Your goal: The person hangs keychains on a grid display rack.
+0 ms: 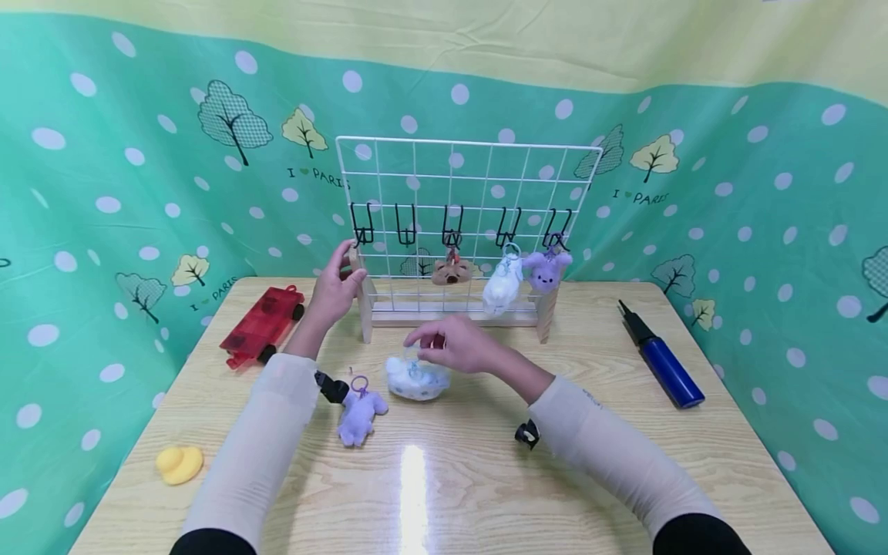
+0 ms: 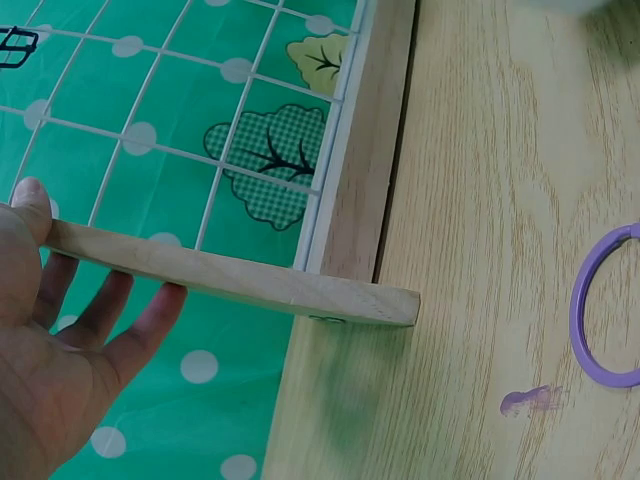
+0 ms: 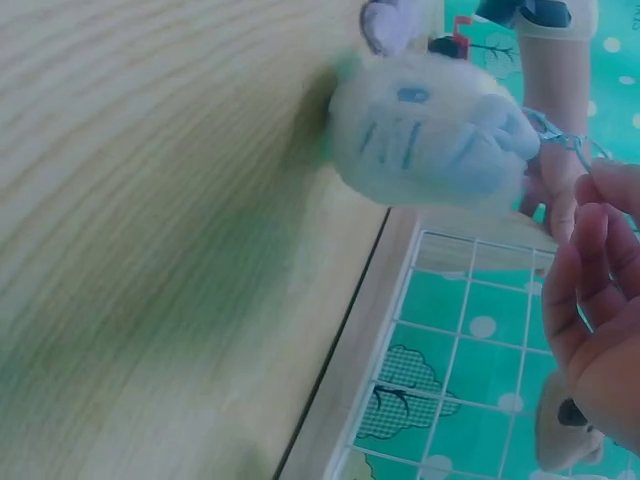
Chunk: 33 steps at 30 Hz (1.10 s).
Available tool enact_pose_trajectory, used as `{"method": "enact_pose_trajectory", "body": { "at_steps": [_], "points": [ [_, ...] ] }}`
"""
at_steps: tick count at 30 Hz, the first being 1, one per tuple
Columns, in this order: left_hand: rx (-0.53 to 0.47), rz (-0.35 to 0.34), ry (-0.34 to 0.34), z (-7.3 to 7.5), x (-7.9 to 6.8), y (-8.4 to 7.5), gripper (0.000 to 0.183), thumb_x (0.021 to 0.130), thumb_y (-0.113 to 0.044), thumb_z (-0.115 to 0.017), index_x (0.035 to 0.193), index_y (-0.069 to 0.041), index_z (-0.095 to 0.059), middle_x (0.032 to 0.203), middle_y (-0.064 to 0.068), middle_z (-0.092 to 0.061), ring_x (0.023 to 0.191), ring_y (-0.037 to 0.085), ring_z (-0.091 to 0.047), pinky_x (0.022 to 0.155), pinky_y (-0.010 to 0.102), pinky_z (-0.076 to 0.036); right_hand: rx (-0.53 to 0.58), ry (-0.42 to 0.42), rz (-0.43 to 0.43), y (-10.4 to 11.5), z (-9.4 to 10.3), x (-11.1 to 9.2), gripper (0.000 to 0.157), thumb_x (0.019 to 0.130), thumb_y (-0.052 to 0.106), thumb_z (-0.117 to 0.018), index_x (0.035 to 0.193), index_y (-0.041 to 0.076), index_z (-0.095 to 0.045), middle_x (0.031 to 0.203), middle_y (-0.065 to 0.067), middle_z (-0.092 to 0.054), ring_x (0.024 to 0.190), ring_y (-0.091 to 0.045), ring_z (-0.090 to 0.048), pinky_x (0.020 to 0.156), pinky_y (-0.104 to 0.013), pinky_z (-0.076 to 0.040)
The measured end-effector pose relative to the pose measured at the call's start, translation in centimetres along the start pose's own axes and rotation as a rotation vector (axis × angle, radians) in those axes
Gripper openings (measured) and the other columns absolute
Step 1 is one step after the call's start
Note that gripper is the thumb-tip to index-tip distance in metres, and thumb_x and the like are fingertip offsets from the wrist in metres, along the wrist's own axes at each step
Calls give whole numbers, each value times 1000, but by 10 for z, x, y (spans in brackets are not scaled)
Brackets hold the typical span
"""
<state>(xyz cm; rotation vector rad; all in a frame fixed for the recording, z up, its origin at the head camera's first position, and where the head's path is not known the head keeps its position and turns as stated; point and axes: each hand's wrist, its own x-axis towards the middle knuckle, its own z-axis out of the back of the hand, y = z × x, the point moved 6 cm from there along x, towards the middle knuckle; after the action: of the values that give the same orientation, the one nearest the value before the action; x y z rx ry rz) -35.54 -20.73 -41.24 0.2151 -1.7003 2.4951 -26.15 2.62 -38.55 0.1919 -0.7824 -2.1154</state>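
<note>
My left hand [image 1: 333, 291] holds the left wooden post [image 2: 240, 275] of a white wire grid rack [image 1: 454, 314], thumb on one side and fingers on the other. Below the rack, my right hand [image 1: 458, 344] pinches the ring of a white plush keychain [image 1: 418, 380] with pale blue markings. In the right wrist view that plush [image 3: 430, 135] hangs from its ring at the fingertips. Whether it touches the table is unclear. Just to its left lies a purple plush keychain [image 1: 359, 416] with a purple ring [image 2: 600, 305].
Several black hooks [image 1: 405, 225] line the grid. From them hang a brown plush [image 1: 451, 271], another white plush [image 1: 502, 285] and a purple plush [image 1: 546, 270]. A red toy car [image 1: 264, 327] and yellow duck-like toy [image 1: 179, 465] lie left; a blue pump [image 1: 669, 371] lies right.
</note>
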Motion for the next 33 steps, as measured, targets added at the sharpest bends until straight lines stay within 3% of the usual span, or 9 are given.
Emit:
{"method": "enact_pose_trajectory", "body": {
  "at_steps": [6,10,18,26,33],
  "points": [
    [9,16,5,-1,-1,0,62,106,-23,-54,158,-42,-26,152,24,-43,136,43,-50,103,58,-54,33,-44,-4,1,7,3,20,95,11,-72,113,12,-77,89,0,-75,72,-4,-62,64,-18,-56],
    [6,34,11,-2,-1,1,63,106,-23,-54,158,-43,-25,154,23,-42,138,43,-49,105,58,-53,31,-80,-14,1,11,5,21,95,10,-71,115,12,-77,86,0,-74,73,-4,-63,66,-18,-57],
    [7,20,10,-1,-1,-1,62,107,-23,-54,158,-42,-25,153,23,-42,138,44,-49,105,59,-52,74,-229,-56,1,21,5,25,96,9,-69,119,14,-76,89,-2,-74,73,-7,-62,64,-20,-57],
    [21,17,2,-1,0,1,62,106,-25,-55,158,-42,-26,152,24,-43,136,44,-50,103,59,-53,127,-384,-17,4,34,5,21,96,7,-69,116,11,-77,106,-10,-78,69,-10,-60,57,-21,-55],
    [26,18,-3,-1,0,2,62,106,-25,-55,158,-42,-25,151,24,-44,136,44,-50,103,59,-54,141,-478,-8,9,43,8,21,95,8,-70,115,12,-77,106,-8,-78,67,-10,-60,55,-22,-54]
  ]
}}
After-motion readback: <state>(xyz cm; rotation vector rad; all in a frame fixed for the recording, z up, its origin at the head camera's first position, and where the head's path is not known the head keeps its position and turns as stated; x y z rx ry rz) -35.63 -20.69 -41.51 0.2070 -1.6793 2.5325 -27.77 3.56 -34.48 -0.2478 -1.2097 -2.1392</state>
